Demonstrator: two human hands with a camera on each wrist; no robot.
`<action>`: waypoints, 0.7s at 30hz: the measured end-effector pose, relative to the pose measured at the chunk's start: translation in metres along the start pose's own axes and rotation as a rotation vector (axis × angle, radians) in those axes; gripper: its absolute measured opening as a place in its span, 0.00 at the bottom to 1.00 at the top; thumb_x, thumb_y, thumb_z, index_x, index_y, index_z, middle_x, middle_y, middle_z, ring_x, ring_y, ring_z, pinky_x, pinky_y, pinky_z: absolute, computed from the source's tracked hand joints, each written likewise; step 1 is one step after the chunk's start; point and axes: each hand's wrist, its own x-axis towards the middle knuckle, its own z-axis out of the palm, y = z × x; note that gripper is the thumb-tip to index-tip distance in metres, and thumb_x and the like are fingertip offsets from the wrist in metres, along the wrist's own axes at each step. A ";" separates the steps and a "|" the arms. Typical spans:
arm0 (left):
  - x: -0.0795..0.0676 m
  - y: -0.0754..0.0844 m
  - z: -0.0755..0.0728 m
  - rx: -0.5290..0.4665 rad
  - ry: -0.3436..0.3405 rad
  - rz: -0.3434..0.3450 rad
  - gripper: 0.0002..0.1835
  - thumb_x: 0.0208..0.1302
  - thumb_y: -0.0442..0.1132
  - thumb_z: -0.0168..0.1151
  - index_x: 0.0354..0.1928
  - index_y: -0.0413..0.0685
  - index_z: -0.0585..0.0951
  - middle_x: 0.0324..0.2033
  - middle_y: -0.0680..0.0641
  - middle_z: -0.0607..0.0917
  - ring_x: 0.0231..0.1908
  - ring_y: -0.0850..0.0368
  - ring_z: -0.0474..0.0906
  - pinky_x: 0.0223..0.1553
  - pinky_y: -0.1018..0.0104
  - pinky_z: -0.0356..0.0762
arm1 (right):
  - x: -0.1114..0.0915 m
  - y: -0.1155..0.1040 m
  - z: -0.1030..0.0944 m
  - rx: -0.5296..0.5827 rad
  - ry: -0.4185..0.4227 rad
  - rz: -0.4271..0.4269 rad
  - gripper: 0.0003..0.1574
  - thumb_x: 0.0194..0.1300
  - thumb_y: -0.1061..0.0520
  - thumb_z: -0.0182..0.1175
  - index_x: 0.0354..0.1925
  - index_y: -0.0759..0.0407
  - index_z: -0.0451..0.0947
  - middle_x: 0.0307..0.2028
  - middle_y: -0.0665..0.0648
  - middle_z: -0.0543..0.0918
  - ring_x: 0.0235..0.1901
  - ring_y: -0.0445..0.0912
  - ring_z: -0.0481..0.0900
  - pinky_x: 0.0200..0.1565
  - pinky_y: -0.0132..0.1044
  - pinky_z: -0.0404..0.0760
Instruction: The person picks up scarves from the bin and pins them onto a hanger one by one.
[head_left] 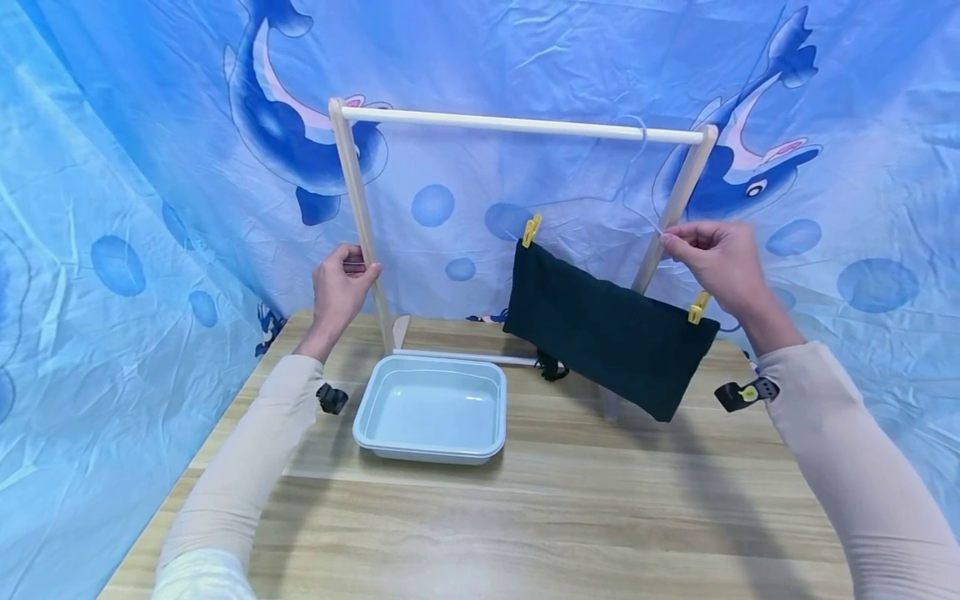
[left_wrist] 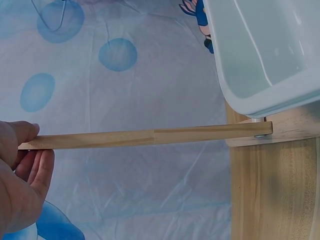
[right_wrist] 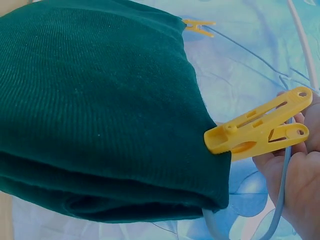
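Observation:
In the head view, my left hand [head_left: 341, 287] grips the left post [head_left: 354, 183] of a wooden rack, thumb on one side and fingers on the other. My right hand [head_left: 712, 254] pinches the right shoulder of a pale blue wire hanger [head_left: 626, 179], close by the rack's right post [head_left: 678, 196]. The hanger hooks over the white top rail [head_left: 510, 125]. A folded dark green ribbed cloth [head_left: 607, 329] hangs tilted from it, lower on the right. One yellow clothespin [head_left: 531, 231] clips its left corner, and another clothespin [right_wrist: 257, 127] its right corner, near my right fingers.
A pale blue plastic basin [head_left: 431, 408] sits on the wooden table [head_left: 480, 533] by the rack's left foot. Dark tasselled strands [head_left: 551, 367] lie behind the cloth near the lower rail [head_left: 465, 357]. A blue dolphin-print curtain [head_left: 465, 50] hangs behind.

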 end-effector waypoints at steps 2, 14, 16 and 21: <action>0.000 0.000 0.000 0.004 0.000 -0.001 0.15 0.68 0.38 0.69 0.52 0.37 0.82 0.44 0.36 0.88 0.46 0.46 0.86 0.44 0.63 0.84 | -0.001 0.002 0.002 0.009 0.000 0.001 0.22 0.71 0.50 0.65 0.52 0.68 0.85 0.33 0.39 0.86 0.36 0.36 0.84 0.39 0.22 0.80; 0.001 -0.001 0.000 -0.014 -0.003 -0.017 0.16 0.68 0.38 0.69 0.52 0.35 0.82 0.45 0.35 0.87 0.47 0.44 0.86 0.45 0.69 0.83 | -0.003 0.010 0.011 0.041 -0.004 0.010 0.24 0.70 0.48 0.66 0.52 0.67 0.85 0.33 0.40 0.87 0.37 0.39 0.84 0.40 0.22 0.79; 0.001 -0.001 0.001 -0.016 -0.001 -0.016 0.16 0.68 0.38 0.69 0.52 0.35 0.82 0.45 0.35 0.87 0.47 0.44 0.86 0.45 0.68 0.83 | -0.003 0.009 0.013 0.043 -0.017 0.012 0.24 0.70 0.47 0.66 0.52 0.66 0.85 0.34 0.40 0.87 0.38 0.41 0.84 0.41 0.23 0.80; 0.001 -0.001 0.000 -0.010 0.003 -0.006 0.16 0.67 0.37 0.69 0.52 0.35 0.82 0.45 0.35 0.87 0.46 0.45 0.86 0.45 0.67 0.84 | -0.003 0.007 0.016 0.026 -0.069 0.020 0.24 0.71 0.45 0.66 0.51 0.63 0.86 0.35 0.41 0.88 0.41 0.46 0.85 0.42 0.24 0.80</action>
